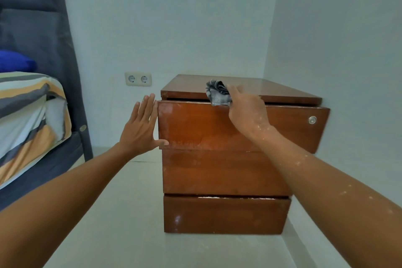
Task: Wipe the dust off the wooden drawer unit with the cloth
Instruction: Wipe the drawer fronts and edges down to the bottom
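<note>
A reddish-brown wooden drawer unit [224, 172] with three drawers stands in a corner of the room. Its top drawer is pulled out a little and its front shows pale dusty patches. My right hand [247, 110] grips a crumpled grey cloth [217, 92] and presses it on the top edge of that drawer front. My left hand [141, 126] is flat with fingers spread, resting against the left edge of the top drawer, thumb on its front face.
A bed [28, 119] with a striped cover and dark frame stands at the left. A double wall socket [138, 79] sits left of the unit. White walls close in behind and to the right. Pale floor tiles [121, 213] lie in front.
</note>
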